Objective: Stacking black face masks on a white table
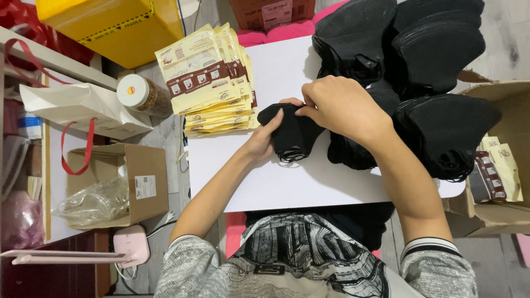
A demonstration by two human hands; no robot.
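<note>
Left hand (264, 138) curled, fingers closed round a black face mask (291, 135), gripping its left edge, thumb on top. Right hand (337, 105) bent over, fingertips pinching same mask at top edge, touching left hand. Mask betw. both hands, lying on white board (276, 182), just left of black mask piles (419, 66), right of fanned stack of cream/brown pouches (212, 77). Mask's underside + ear loops partly hidden; right fingertips tucked out of view. More pouches in cardboard box (497, 171) at right, cut off by frame edge
</note>
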